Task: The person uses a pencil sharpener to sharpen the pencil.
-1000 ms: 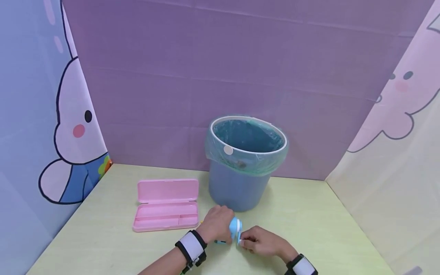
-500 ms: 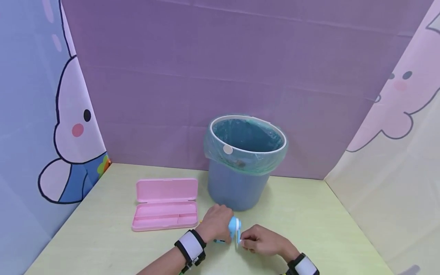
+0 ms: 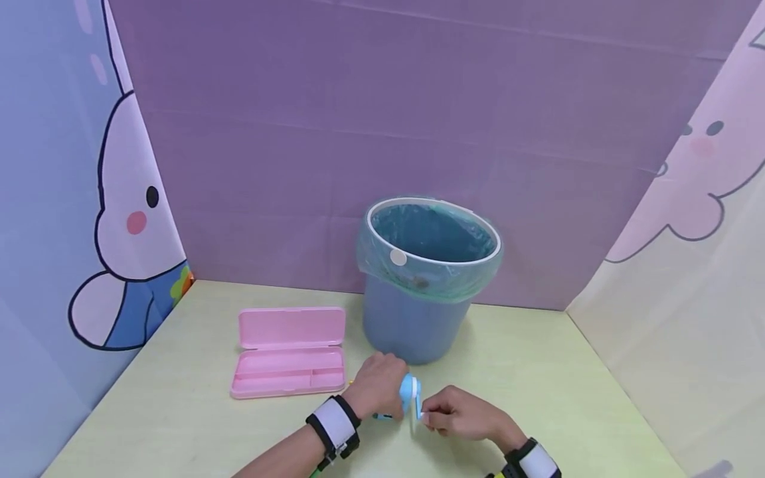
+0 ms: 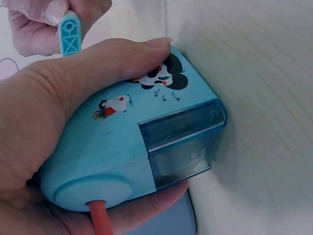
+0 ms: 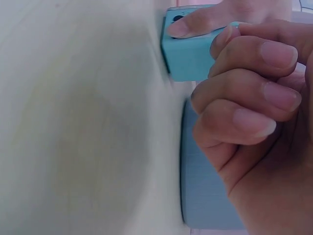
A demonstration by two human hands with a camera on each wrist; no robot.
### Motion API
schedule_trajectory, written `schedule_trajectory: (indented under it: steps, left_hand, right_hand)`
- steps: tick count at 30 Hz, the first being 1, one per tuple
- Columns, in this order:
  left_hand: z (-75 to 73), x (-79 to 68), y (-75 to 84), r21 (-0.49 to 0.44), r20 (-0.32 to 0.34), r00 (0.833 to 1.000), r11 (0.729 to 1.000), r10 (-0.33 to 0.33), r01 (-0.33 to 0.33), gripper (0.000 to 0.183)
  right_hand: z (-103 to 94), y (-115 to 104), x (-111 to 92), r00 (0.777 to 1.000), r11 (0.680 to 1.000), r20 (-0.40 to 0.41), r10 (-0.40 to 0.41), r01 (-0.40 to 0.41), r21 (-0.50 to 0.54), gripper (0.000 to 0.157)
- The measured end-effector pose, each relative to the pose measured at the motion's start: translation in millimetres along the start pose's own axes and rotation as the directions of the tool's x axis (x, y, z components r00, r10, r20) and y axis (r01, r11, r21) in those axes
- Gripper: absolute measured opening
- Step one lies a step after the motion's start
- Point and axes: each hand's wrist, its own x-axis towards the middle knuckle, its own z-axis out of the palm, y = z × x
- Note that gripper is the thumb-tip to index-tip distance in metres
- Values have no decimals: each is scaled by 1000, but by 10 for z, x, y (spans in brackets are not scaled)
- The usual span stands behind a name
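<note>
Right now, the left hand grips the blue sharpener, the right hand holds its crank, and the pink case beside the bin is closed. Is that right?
Not quite: the pink case beside the bin is open, its lid folded back, as the head view shows. The left hand does grip the blue sharpener, and the right hand holds its crank.

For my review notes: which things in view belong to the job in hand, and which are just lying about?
In the job:
sharpener, held
crank, pinched at its end
red pencil, in the sharpener's hole

Apparently just lying about:
pink case, open, untouched
bin with its liner, untouched
</note>
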Motion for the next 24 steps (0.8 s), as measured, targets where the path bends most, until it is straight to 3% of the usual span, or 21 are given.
schedule_trajectory:
  steps: [24]
  left_hand:
    - [4,-17,16,20,-28,1000,1000,10,-10,42]
  right_hand:
    - [-118,-126,-35,998,998,-57,-17,21,67,33]
